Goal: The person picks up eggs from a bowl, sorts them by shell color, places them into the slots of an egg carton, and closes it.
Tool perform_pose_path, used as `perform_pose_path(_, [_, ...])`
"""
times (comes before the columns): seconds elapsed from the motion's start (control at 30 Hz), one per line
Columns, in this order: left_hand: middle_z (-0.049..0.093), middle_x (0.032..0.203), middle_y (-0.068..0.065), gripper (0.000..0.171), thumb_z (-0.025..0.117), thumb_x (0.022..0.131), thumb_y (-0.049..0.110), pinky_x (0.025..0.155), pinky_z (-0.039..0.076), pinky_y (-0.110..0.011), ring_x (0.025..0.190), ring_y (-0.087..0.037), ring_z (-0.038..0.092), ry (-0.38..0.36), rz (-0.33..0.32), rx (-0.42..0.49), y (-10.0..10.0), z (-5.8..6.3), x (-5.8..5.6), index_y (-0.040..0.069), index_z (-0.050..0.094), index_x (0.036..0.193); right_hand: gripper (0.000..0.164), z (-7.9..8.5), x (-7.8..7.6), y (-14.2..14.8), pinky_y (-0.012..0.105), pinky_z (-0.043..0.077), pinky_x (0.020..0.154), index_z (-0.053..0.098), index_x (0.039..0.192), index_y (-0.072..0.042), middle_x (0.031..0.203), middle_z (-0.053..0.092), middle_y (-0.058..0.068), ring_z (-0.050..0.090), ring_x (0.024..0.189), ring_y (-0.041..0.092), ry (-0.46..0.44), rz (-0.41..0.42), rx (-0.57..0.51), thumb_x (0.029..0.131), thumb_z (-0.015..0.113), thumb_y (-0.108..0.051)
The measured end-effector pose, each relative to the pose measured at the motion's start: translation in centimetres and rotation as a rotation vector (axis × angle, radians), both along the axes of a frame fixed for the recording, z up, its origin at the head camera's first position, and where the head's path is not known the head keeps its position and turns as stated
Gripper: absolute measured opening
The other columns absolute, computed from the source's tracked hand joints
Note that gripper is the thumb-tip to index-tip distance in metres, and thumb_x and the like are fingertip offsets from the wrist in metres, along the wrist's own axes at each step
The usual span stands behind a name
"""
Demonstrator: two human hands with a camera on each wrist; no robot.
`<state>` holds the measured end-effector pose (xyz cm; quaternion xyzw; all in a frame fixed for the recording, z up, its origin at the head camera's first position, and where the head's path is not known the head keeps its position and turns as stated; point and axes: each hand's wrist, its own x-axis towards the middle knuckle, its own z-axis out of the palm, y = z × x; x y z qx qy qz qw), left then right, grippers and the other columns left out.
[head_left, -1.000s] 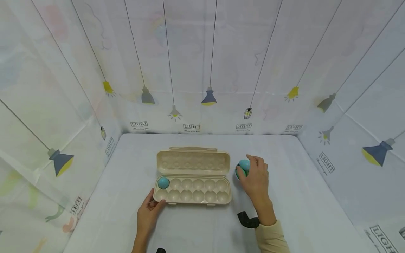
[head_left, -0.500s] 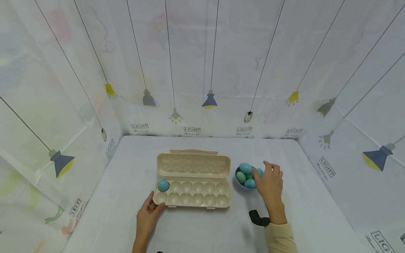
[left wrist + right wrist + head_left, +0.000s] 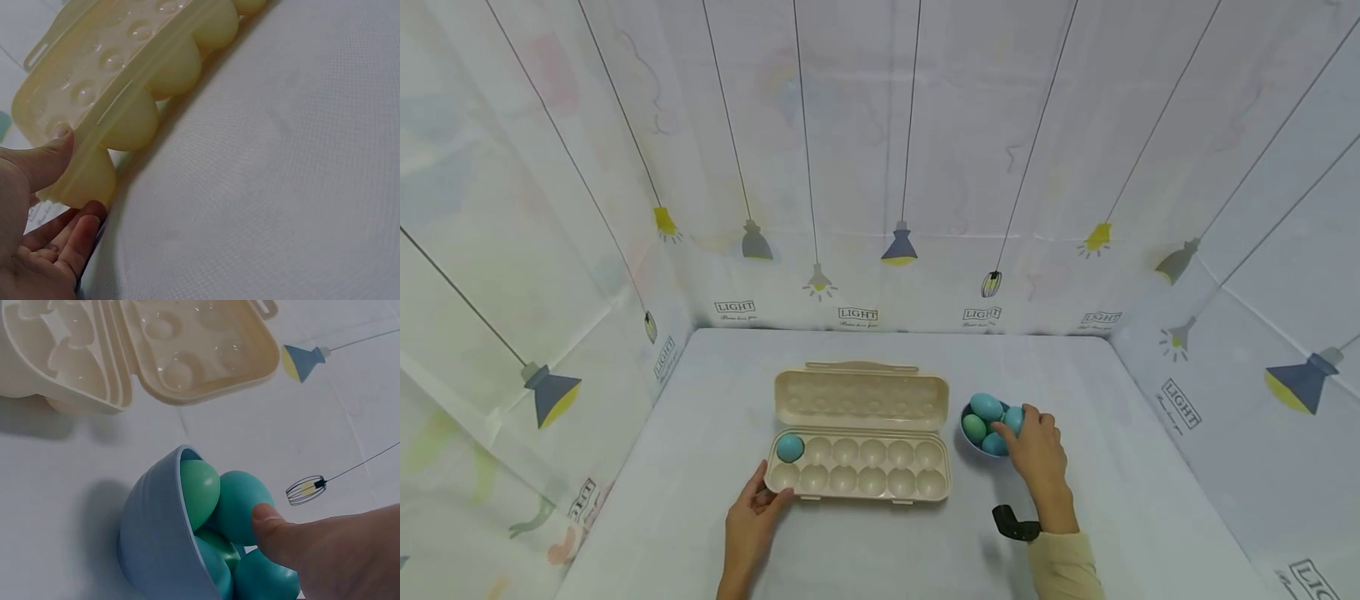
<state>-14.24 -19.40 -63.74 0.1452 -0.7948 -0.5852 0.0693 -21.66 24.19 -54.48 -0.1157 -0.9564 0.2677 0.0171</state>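
An opened beige plastic egg carton point(image 3: 859, 464) lies on the table with its hinged lid point(image 3: 862, 400) leaning back. One blue egg point(image 3: 790, 447) sits in its back left well; the other wells hold nothing. My left hand point(image 3: 752, 521) grips the front left corner, thumb point(image 3: 53, 159) over the rim and fingertips under the wells. To the right stands a small blue bowl point(image 3: 156, 531) with several blue and green eggs. My right hand point(image 3: 1039, 454) reaches over the bowl's right side, thumb and forefinger on either side of a blue egg point(image 3: 1013, 419); the other fingers are partly hidden.
A white cloth covers the table point(image 3: 880, 558). Behind and at both sides hang pale curtains point(image 3: 850, 167) printed with lamps. A black wrist strap mount point(image 3: 1015, 525) sits on my right wrist, above a beige sleeve point(image 3: 1063, 567).
My right hand moved off the bowl to the right, uncovering the eggs, then came back slightly left onto the right-hand blue egg. The left hand stays on the carton's corner.
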Motion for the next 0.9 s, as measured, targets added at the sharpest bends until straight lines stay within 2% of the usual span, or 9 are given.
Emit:
perform_pose_path(0.53, [0.064,0.133,-0.016,0.081,0.082,0.083,0.039,0.079,0.053,-0.011,0.092,-0.001,0.067,0.003,-0.005,0.013,-0.07,-0.11,-0.04,0.014,0.045,0.151,0.064,-0.60,-0.48,0.05,0.064,0.048,0.091,0.036,0.143,0.008,0.132,0.044,0.039,0.049,0.119,0.055,0.044,-0.019,0.022,0.099,0.062,-0.029])
perform_pose_path(0.9, [0.063,0.133,-0.017,0.080,0.082,0.084,0.035,0.079,0.053,-0.011,0.095,-0.006,0.068,0.011,0.001,0.029,-0.04,0.32,0.04,0.013,0.045,0.151,0.061,-0.88,-0.87,0.15,0.064,0.046,0.093,0.037,0.140,0.013,0.129,0.045,0.041,0.052,0.115,0.055,0.088,-0.015,-0.016,0.098,0.061,-0.023])
